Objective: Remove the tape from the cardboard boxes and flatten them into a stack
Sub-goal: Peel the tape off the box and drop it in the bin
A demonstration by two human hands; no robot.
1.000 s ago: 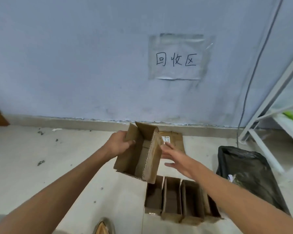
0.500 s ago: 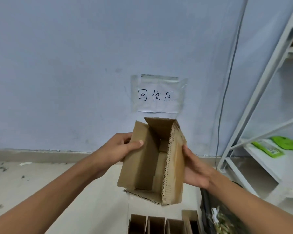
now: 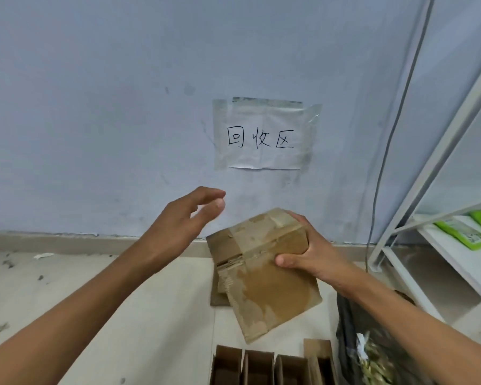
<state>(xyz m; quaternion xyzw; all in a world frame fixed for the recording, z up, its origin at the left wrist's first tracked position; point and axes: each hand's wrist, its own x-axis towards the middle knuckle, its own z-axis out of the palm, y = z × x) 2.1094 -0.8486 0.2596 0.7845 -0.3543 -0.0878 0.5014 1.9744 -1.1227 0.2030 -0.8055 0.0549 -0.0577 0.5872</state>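
Right hand (image 3: pixel 314 254) holds taped box (image 3: pixel 264 270) (left hand (image 3: pixel 184 220) free).

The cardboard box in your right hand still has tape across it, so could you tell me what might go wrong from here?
1. Only the right hand grips the cardboard box; the left hand is open and off it, so it could slip.
2. If dropped, it may land on the open boxes below.
3. The tape looks partly torn and could come away in scraps.
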